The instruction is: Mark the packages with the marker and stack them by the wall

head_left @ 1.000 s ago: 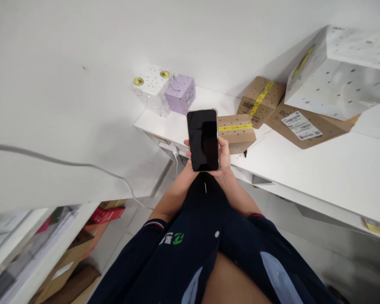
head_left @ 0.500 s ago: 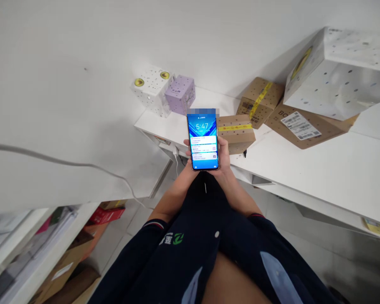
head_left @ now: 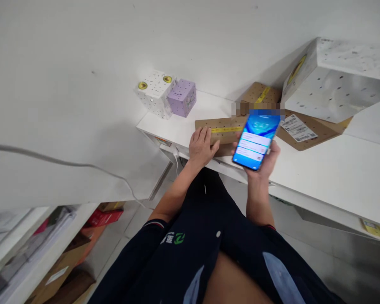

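A white desk (head_left: pixel 323 179) runs along a pale wall (head_left: pixel 82 33) above a tiled floor (head_left: pixel 114 245); a white shelf unit (head_left: pixel 77 226) stands at the lower left. The smartphone (head_left: pixel 256 141) is above the desk's front edge, screen lit; its clock digits and notification text are blurred. A pixelated band covers its top end. The shipping label (head_left: pixel 298 127) on the flat brown carton (head_left: pixel 327 137) carries barcodes and illegible print. Avocado pictures mark the large white box (head_left: pixel 332 84) and small white box (head_left: pixel 158 90); the purple box (head_left: pixel 182 97) adjoins the latter.

The right hand (head_left: pixel 267 162) is clamped on the smartphone. The left hand (head_left: pixel 202 147) is open, fingers and thumb apart, on the yellow-taped carton (head_left: pixel 226 136). The smartphone hides this carton's right end; the large white box partly covers the flat brown carton. A second taped carton (head_left: pixel 262 93) stands behind.
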`<action>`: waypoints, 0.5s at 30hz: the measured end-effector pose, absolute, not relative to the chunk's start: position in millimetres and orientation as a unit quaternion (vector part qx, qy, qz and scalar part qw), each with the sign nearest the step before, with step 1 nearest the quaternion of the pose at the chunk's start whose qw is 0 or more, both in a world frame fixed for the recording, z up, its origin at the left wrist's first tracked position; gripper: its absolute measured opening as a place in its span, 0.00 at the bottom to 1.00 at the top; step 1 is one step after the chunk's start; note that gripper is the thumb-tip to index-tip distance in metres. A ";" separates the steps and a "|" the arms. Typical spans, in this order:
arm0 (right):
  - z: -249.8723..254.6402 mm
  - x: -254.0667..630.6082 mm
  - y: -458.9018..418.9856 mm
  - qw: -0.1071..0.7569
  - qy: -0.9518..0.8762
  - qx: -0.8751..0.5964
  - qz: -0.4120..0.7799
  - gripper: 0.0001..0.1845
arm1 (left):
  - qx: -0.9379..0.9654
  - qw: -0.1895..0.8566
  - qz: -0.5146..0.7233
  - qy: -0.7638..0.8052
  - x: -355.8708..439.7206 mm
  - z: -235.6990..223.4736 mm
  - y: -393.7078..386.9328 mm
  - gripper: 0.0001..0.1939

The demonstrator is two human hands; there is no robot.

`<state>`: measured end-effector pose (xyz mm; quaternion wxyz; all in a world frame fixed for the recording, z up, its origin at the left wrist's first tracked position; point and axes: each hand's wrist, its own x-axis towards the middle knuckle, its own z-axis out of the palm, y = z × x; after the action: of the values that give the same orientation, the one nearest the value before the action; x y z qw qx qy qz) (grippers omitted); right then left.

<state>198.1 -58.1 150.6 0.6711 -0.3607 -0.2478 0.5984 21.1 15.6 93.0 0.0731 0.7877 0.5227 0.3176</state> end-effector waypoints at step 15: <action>49.9 334.5 -98.7 0.126 -0.372 -0.919 -0.032 0.31 | 0.831 0.098 0.297 0.460 -16.5 99.2 28.7 0.42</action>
<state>334.5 -98.7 49.9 0.1257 -0.9193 -0.3716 -0.0320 -16.5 28.7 99.2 0.0978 0.8310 0.4602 0.2967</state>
